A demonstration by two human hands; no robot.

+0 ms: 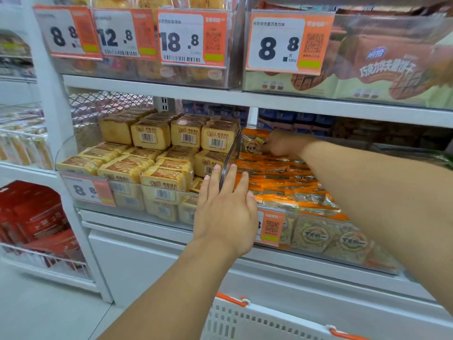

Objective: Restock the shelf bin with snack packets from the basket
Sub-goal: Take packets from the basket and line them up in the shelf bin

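Snack packet [253,144] — pinched by right hand [282,144]; left hand [226,207], grip spread, against clear divider [229,163].

Head view, close, facing shelf bin [318,217], angled down.

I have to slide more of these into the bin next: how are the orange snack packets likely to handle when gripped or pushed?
The orange snack packets look like thin, glossy film, so probably light, floppy and a bit slippery. They lie in loose overlapping layers, so a push would likely shift several at once. The right hand pinches one at the back of the bin.
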